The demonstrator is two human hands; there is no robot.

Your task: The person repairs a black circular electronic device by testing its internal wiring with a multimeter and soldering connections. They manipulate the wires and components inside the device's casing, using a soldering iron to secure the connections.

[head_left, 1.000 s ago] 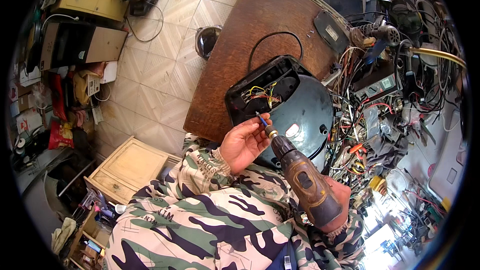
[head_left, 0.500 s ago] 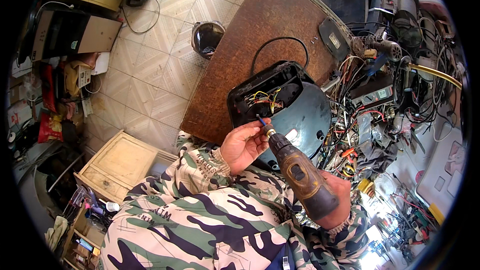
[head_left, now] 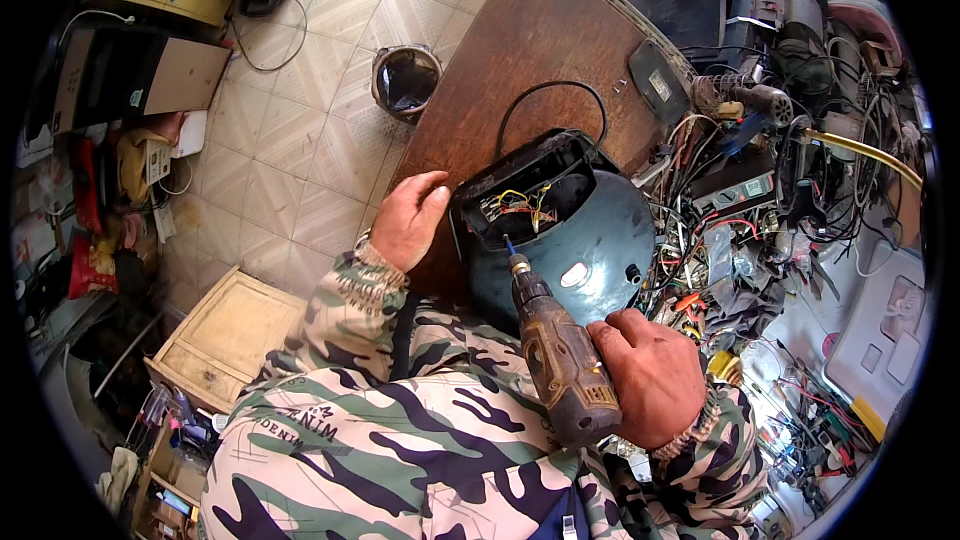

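Observation:
My right hand [head_left: 655,377] is wrapped around the grip of a worn yellow-brown cordless drill [head_left: 562,355]. The drill's thin blue-tipped bit [head_left: 511,247] points into the near edge of an open compartment on a dark, rounded appliance housing [head_left: 610,235]. Inside that compartment lie yellow, red and white wires [head_left: 525,205]. Whether the bit's tip sits on a screw is too small to tell. Just left of the housing, my left hand [head_left: 405,225] is open and holds nothing, its fingers and thumb extended close to the housing's edge. A black cord [head_left: 545,88] loops behind the housing.
The housing rests on a brown wooden table [head_left: 500,50]. A dark flat cover [head_left: 660,80] and small screws lie at its far right. Tangled cables, tools and a multimeter [head_left: 740,192] crowd the right side. A bin [head_left: 408,80] stands on the tiled floor; a wooden drawer [head_left: 228,340] is at left.
My left hand has let go of the drill's front end and moved left, beside the housing. The drill has shifted slightly left and down, and its bit now points into the compartment's edge.

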